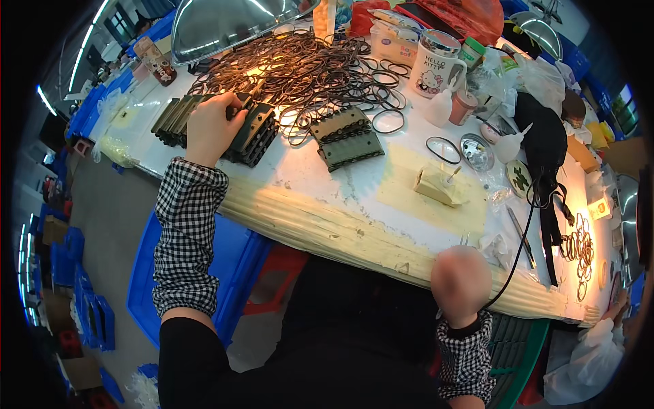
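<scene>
workbench (320,198) runs across the middle of the frame, pale top, ribbed yellowed front edge. big heap of dark rubber rings (306,68) sits upper centre, lit warm under a shiny lamp shade (225,24). row of dark flat metal parts (204,123), stacked on edge, lies upper left of centre. your left hand (212,128) is on top of that row, fingers curled over and closed on the stack's right part. smaller bundle of the same parts (346,140) lies just right, apart from the hand. white mug (436,65) stands upper right. your right hand (461,279) is at lower right by the bench edge, blurred; cannot tell its grip.
</scene>
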`<move>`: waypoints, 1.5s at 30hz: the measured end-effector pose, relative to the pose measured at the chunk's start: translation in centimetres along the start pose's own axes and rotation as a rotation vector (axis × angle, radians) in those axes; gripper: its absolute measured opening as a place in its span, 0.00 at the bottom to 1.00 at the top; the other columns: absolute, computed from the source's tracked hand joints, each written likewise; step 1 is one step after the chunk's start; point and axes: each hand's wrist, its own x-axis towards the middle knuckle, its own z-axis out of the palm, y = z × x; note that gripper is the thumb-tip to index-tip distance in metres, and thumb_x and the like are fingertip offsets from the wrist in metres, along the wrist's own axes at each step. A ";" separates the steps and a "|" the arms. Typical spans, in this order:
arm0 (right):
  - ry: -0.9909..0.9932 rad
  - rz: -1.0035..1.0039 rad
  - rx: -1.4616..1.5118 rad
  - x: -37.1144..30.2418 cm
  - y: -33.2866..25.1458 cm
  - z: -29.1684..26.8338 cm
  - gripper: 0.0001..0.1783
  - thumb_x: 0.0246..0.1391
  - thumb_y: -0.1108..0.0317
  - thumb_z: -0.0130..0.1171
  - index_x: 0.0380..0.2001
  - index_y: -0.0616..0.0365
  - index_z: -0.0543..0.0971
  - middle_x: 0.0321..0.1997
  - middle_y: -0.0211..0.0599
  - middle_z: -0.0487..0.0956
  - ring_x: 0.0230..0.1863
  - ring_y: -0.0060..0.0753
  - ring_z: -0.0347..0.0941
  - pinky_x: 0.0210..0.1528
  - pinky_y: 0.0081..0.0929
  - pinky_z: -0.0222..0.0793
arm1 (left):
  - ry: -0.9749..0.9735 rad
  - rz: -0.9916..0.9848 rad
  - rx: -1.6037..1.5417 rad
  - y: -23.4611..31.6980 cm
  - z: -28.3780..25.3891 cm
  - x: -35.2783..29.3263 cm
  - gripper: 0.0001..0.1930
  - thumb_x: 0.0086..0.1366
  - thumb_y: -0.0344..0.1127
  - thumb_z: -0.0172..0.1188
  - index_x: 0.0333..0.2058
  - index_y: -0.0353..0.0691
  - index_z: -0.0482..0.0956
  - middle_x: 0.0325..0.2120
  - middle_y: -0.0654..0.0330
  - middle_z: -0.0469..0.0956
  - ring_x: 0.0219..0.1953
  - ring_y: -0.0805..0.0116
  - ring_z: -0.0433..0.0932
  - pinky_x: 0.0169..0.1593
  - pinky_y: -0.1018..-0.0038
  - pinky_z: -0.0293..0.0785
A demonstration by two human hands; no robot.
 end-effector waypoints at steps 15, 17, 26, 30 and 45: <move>0.014 -0.018 -0.031 0.0 -0.2 0.0 0.08 0.41 0.76 0.65 0.27 0.59 0.78 0.24 0.37 0.73 0.24 0.40 0.70 0.26 0.32 0.65 | -0.135 0.292 -0.518 10.1 0.6 -1.3 0.11 0.60 0.38 0.63 0.33 0.34 0.77 0.33 0.55 0.79 0.38 0.62 0.78 0.42 0.71 0.72; 0.023 -0.010 -0.020 0.0 -0.2 0.0 0.08 0.41 0.77 0.65 0.27 0.59 0.77 0.23 0.37 0.73 0.24 0.40 0.70 0.26 0.32 0.65 | -0.177 0.310 -0.505 12.0 0.8 -1.0 0.15 0.58 0.41 0.65 0.33 0.35 0.77 0.32 0.56 0.77 0.36 0.61 0.76 0.40 0.69 0.71; -0.133 0.206 0.006 -0.5 1.3 -8.4 0.21 0.57 0.54 0.55 0.48 0.55 0.78 0.41 0.45 0.69 0.44 0.46 0.67 0.44 0.39 0.65 | -0.062 0.513 -0.127 15.5 3.3 -3.2 0.18 0.56 0.37 0.65 0.45 0.39 0.76 0.42 0.54 0.78 0.45 0.57 0.77 0.44 0.68 0.76; 0.051 0.340 -0.259 -0.8 5.9 -12.2 0.09 0.55 0.77 0.51 0.39 0.63 0.77 0.45 0.50 0.74 0.48 0.53 0.71 0.57 0.43 0.62 | -0.070 0.525 -0.048 15.2 2.8 -4.1 0.15 0.57 0.34 0.63 0.44 0.38 0.76 0.42 0.52 0.78 0.46 0.56 0.77 0.43 0.67 0.77; -0.139 0.914 -0.950 -0.1 38.2 -20.7 0.12 0.56 0.59 0.56 0.35 0.56 0.81 0.38 0.46 0.81 0.40 0.47 0.78 0.43 0.38 0.73 | -0.091 0.460 -0.219 16.4 3.6 -4.3 0.13 0.55 0.28 0.63 0.40 0.38 0.73 0.45 0.49 0.74 0.47 0.49 0.74 0.47 0.61 0.74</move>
